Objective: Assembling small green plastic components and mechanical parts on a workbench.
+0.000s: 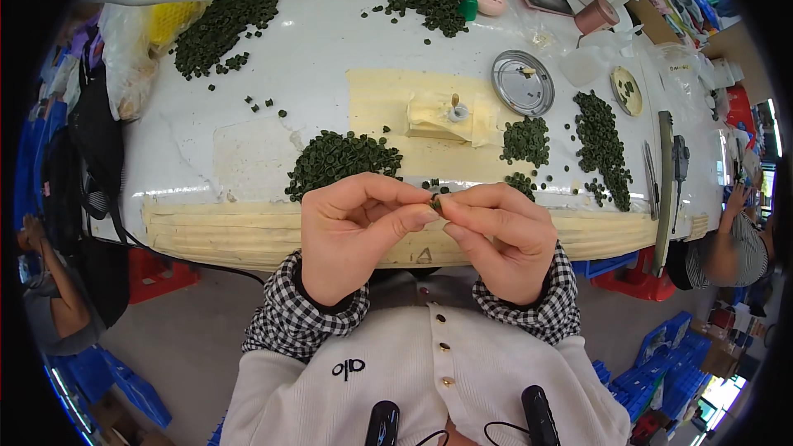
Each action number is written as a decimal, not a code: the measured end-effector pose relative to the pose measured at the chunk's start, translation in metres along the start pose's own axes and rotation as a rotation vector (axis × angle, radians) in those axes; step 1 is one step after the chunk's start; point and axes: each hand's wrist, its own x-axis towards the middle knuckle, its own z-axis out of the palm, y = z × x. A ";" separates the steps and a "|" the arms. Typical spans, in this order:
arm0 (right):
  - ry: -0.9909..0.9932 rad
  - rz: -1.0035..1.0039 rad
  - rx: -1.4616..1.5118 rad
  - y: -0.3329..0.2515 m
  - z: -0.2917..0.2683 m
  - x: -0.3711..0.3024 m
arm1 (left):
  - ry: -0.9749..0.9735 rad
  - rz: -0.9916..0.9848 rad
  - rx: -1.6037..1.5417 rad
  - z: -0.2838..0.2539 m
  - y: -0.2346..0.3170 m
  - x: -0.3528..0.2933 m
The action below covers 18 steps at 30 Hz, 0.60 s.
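Note:
Close together over the table's near edge, both my hands are closed in a pinch on one small dark green piece (435, 203). My left hand (347, 235) grips its left side with thumb and forefinger. From the other side, the thumb and fingertips of my right hand (508, 231) hold it. The fingertips cover most of the piece, so its exact shape is hidden. Just beyond my left hand lies a heap of similar green pieces (343, 163). A smaller group of green pieces (525, 142) lies beyond my right hand, near a taped block (434, 121) with a small upright peg.
Farther off are more green heaps (227, 25) and a round metal lid (523, 83). On the right lie a long strip of green pieces (602, 149), tweezers (652, 180) and a cream dish (626, 91). The table's front edge (223, 231) is padded with tape.

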 end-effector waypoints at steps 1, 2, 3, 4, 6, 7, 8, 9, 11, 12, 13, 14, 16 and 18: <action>0.003 0.008 0.008 -0.001 0.000 0.000 | -0.020 -0.005 0.021 -0.001 -0.001 0.000; 0.005 0.017 0.016 -0.001 0.001 0.000 | -0.011 0.048 0.048 0.000 -0.001 0.000; 0.009 0.026 0.023 -0.002 0.001 0.000 | -0.003 0.101 0.074 0.002 -0.002 0.001; 0.015 0.037 0.039 0.000 0.002 0.000 | 0.005 0.154 0.100 0.003 -0.003 0.001; 0.030 0.058 0.070 0.004 0.003 -0.001 | -0.021 0.265 0.257 0.000 -0.003 0.002; 0.036 0.065 0.084 0.005 0.003 -0.001 | -0.036 0.321 0.335 -0.002 -0.003 0.003; 0.041 0.072 0.099 0.005 0.004 -0.002 | -0.032 0.318 0.341 -0.002 -0.004 0.004; 0.046 0.077 0.115 0.006 0.005 -0.002 | -0.027 0.316 0.349 -0.002 -0.004 0.004; 0.052 0.066 0.100 0.006 0.006 -0.002 | -0.019 0.327 0.373 -0.002 -0.005 0.004; 0.054 0.061 0.093 0.006 0.006 -0.002 | -0.015 0.338 0.391 -0.002 -0.005 0.004; 0.049 0.055 0.074 0.005 0.006 -0.002 | -0.011 0.349 0.409 -0.002 -0.005 0.004; 0.044 0.049 0.054 0.003 0.006 -0.001 | -0.006 0.360 0.436 -0.002 -0.005 0.003; 0.034 0.047 0.032 0.002 0.005 0.000 | 0.002 0.379 0.491 -0.001 -0.004 0.003; 0.024 0.054 0.024 0.002 0.003 0.000 | -0.009 0.460 0.590 0.000 -0.002 0.004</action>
